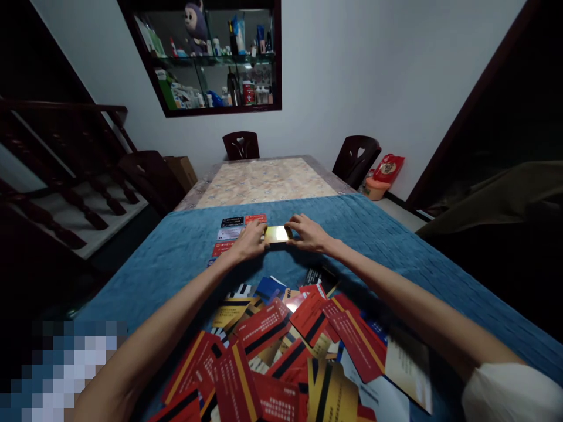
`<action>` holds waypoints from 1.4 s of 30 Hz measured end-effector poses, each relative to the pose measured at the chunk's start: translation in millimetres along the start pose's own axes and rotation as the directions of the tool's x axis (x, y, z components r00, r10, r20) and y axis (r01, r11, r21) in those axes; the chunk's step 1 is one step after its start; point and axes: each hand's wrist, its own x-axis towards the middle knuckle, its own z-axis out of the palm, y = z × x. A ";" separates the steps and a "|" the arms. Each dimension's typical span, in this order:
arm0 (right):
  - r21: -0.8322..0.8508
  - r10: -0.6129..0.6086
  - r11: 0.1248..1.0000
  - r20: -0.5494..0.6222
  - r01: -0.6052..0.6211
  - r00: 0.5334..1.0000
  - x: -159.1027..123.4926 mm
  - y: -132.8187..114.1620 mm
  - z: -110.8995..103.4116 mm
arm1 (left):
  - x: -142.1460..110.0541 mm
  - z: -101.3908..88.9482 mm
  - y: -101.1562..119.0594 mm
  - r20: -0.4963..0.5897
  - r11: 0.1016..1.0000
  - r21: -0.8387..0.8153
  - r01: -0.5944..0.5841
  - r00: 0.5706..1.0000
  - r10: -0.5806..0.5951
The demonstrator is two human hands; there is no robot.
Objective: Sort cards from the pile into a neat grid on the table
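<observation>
Left hand (253, 239) and right hand (310, 234) are both clamped on one gold card (276, 234), fingers bent at its two short ends; it is held over the blue cloth (153, 281), just beyond a loose heap. Largest is the tabletop (264, 176), its far part patterned in beige, its near part under that creased, soft-looking cloth; beyond it, a dark-framed wall cabinet (278, 58) with glass shelves holds a purple plush toy (196, 26), bottles and a red jar (248, 92). Dark chairs (356, 158) stand around, heart-like cutouts in two of their backs; near the right one is an orange tub (376, 190) with a red bag (389, 168) just above it, and by the left one a brown box (182, 170). Closer in lies the heap of cards (264, 328) — smooth, flat rectangles in red, gold, blue and white, many crossed by black stripes; smaller is the neat group of laid-out cards (229, 234) beside the left hand — black, red and pale; their fine lines of print are too small to read.
</observation>
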 end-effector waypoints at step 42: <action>0.157 0.230 0.956 0.124 -0.248 0.965 94.7 103.0 63.6 | 119.0 25.1 -39.3 0.261 0.958 0.177 0.225 0.928 -0.266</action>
